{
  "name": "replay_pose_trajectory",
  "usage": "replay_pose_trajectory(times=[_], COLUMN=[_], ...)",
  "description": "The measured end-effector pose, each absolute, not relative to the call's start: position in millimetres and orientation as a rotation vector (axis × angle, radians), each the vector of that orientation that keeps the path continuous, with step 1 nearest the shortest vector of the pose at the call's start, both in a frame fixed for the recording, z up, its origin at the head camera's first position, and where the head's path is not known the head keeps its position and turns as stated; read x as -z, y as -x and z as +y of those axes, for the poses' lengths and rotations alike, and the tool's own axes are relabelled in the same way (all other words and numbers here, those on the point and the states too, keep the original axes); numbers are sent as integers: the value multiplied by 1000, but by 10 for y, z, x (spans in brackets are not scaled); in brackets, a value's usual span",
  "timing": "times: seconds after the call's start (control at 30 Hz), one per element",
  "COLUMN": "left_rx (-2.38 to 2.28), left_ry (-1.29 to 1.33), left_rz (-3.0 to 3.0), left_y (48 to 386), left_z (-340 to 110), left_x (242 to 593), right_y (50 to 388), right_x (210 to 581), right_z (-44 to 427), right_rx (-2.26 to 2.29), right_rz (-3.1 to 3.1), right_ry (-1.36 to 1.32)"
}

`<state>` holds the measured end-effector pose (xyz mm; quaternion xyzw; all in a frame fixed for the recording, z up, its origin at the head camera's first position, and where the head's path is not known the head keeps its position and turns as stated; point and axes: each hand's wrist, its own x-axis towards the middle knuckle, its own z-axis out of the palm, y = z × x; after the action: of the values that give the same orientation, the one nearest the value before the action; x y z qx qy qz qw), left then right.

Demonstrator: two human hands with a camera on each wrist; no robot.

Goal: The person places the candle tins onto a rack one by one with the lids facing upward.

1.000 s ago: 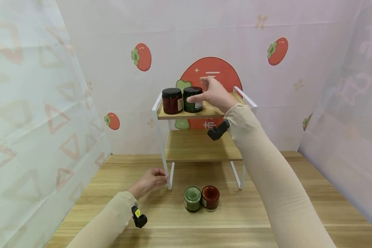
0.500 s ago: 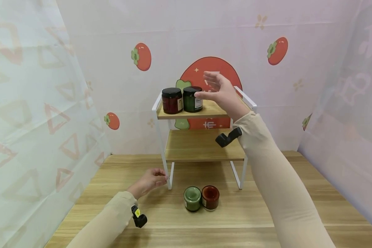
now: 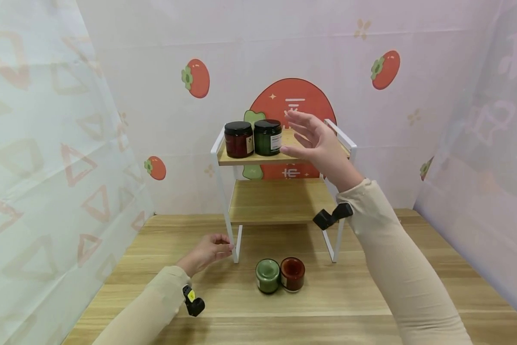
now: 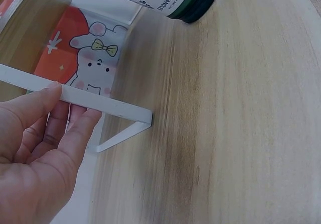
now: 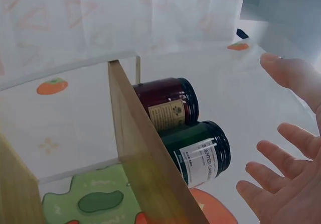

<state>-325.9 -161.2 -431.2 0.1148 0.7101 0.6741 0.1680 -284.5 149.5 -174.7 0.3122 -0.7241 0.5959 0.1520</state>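
A dark red scented candle jar (image 3: pixel 239 139) and a green scented candle jar (image 3: pixel 267 137), both black-lidded, stand side by side on the top shelf at left. Just right of the green jar hovers my right hand (image 3: pixel 320 148), fingers spread and holding nothing; the right wrist view shows a gap between hand and jars. Low at the left, my left hand (image 3: pixel 208 252) pinches the rack's white front leg (image 4: pixel 108 105) between thumb and fingers. Before the rack, a second green jar (image 3: pixel 268 276) and a second red jar (image 3: pixel 292 274) touch each other on the wooden table.
The two-tier rack has a white frame, a wooden top board (image 3: pixel 299 152) and a wooden lower board (image 3: pixel 280 201). Behind it hangs a pale printed cloth (image 3: pixel 258 48); more cloth flanks the wooden table (image 3: pixel 349 306) on both sides.
My right hand has drawn away from the green jar on the top shelf, moving right and slightly down, with its fingers spread. The left hand and the jars have stayed in place.
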Motion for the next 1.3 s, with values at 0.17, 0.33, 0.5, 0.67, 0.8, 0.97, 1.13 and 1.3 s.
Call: replay_pose_trajectory(times=[0.17, 0.33, 0.5, 0.67, 0.8, 0.97, 1.13, 1.3], left_rx=[-1921, -1919, -1914, -1897, -1898, -1902, -1902, -1898], left_ry=[-325, -336, -330, -332, -331, -342, -337, -334], left_rz=[2021, 2016, 2018, 2021, 2009, 2014, 2017, 2019], left_y=[3260, 3268, 3269, 3270, 3271, 3275, 3271, 3274], left_z=[-1615, -1632, -1645, -1665, -1670, -1656, -1641, -1631], left_x=[4315, 4326, 4326, 4321, 4310, 4314, 4314, 4314], right_y=[2709, 2594, 2501, 2429, 2397, 2401, 2404, 2393], right_x=[1870, 1996, 2121, 2260, 2409, 2702, 3049, 3324], right_z=[1514, 1558, 1607, 1616, 1605, 1564, 1576, 1628], right_rx=[-1648, -1598, -1585, -1528, -1512, -1513, -1511, -1473], right_rz=[-2092, -2149, -2170, -2155, -2122, -2078, -2131, -2252], right_ry=[-967, -999, -990, -1005, -1026, -986, -917, -848])
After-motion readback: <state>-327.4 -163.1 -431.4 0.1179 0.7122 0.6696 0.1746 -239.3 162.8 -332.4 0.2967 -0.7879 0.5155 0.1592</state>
